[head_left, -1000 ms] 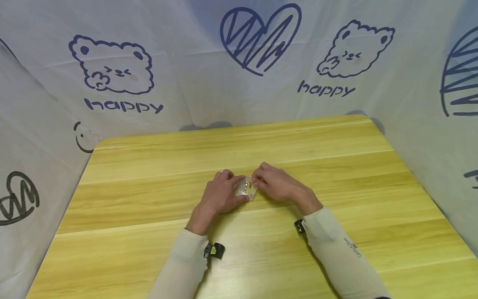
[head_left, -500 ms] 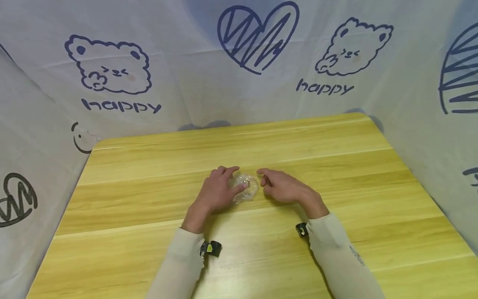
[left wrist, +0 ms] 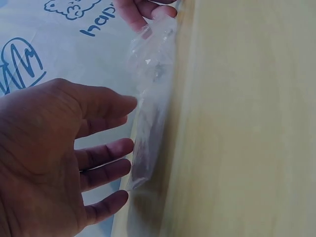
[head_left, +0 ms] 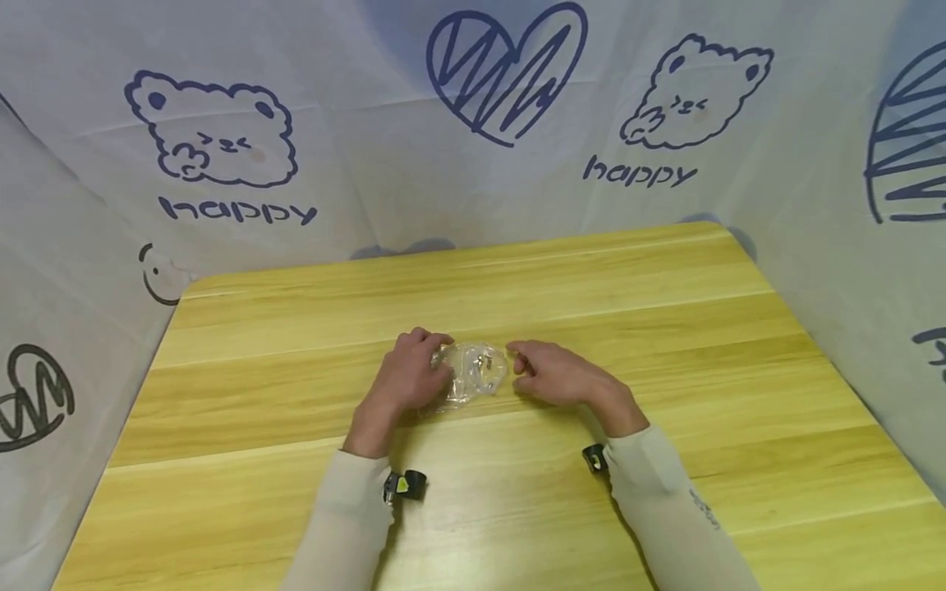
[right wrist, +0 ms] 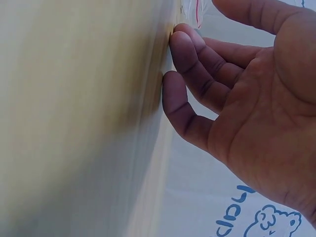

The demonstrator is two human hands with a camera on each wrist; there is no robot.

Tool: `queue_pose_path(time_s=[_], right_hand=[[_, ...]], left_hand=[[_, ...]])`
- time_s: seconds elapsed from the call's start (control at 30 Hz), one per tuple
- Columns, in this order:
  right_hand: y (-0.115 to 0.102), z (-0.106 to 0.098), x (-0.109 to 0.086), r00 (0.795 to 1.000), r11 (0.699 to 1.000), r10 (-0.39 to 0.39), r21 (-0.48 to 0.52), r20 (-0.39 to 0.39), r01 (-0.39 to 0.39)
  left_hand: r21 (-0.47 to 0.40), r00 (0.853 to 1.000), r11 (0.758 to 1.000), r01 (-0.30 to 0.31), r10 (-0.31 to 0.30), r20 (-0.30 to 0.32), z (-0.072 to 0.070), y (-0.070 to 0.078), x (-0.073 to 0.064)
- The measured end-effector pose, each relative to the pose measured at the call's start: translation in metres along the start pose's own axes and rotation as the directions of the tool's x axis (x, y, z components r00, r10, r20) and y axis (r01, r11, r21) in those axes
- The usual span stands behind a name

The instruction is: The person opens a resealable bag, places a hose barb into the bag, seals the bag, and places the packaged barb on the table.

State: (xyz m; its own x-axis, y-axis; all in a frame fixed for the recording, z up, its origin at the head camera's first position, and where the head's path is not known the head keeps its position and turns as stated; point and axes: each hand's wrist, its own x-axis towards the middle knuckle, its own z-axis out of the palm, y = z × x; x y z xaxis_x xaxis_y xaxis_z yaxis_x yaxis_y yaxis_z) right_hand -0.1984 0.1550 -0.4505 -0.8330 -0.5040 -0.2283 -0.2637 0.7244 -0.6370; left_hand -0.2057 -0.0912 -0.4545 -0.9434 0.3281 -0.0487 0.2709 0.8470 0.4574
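Observation:
A clear plastic zip bag (head_left: 464, 379) lies on the wooden table between my hands, crumpled and shiny. Small dark and golden pieces (head_left: 488, 362) show at its right part; their kind is too small to tell. My left hand (head_left: 409, 371) is at the bag's left end. In the left wrist view its thumb and fingers reach loosely toward the bag (left wrist: 150, 113), fingertips at its edge. My right hand (head_left: 557, 373) rests by the bag's right end, fingers loosely bent. The right wrist view shows a red line on the bag (right wrist: 197, 12) near the thumb.
The wood-grain table (head_left: 665, 328) reaches to a white cloth (head_left: 384, 123) with blue bear and heart drawings behind and at both sides. Black wrist bands with small cameras (head_left: 406, 484) sit under both sleeves.
My right hand has drawn back from the bag's edge. The left hand has shifted left and uncovered more of the bag, which now lies more spread out.

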Motion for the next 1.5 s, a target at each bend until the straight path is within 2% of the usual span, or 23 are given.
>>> queue_pose_path(time_s=[0.37,0.7,0.87,1.13,1.5], right_hand=[[-0.004,0.001,0.000,1.000,1.000,-0.023,0.012,0.010,0.023],[-0.001,0.002,0.001,0.999,0.997,0.030,0.071,-0.028,-0.028],[0.002,-0.001,0.001,0.997,0.999,0.049,0.020,-0.065,-0.048],[0.006,-0.005,0.002,0.990,0.994,0.086,-0.062,-0.109,-0.093],[0.007,-0.005,-0.001,0.980,0.984,0.136,-0.092,-0.144,-0.151]], left_hand=[[0.104,0.998,0.995,-0.013,0.006,0.069,0.002,0.003,-0.001],[0.058,0.990,0.998,-0.005,-0.003,0.140,0.003,0.012,-0.003],[0.045,0.987,0.999,-0.027,0.020,0.159,0.003,0.018,-0.002],[0.065,0.983,0.997,-0.030,0.018,0.180,0.007,0.027,-0.004],[0.055,0.984,0.998,-0.043,0.033,0.176,0.012,0.033,-0.004]])
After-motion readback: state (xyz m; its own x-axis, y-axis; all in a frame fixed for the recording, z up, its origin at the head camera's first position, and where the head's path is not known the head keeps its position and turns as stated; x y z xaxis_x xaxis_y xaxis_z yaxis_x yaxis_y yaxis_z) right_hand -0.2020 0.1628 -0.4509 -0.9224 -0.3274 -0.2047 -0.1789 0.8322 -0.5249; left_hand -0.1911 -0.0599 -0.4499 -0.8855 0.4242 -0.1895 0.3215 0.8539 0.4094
